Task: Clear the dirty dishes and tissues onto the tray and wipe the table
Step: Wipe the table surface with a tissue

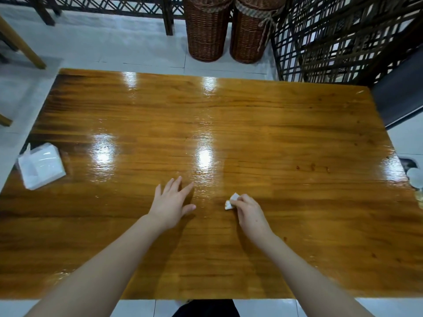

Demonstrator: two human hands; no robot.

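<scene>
The glossy wooden table (251,124) fills most of the view. My right hand (248,210) grips a small white tissue (231,200) with curled fingers and holds it against the tabletop near the middle front. To its left, my left hand (170,203) lies flat on the wood with straight, spread fingers and holds nothing. A few small dark spots (312,167) show on the wood to the right of centre. No dishes or tray appear.
A white tissue box (41,167) stands at the table's left edge. Two wicker baskets (229,28) and a dark lattice screen (343,35) stand beyond the far edge. A dark chair seat (400,99) is at the right, and a pale container (415,177) sits at the right edge.
</scene>
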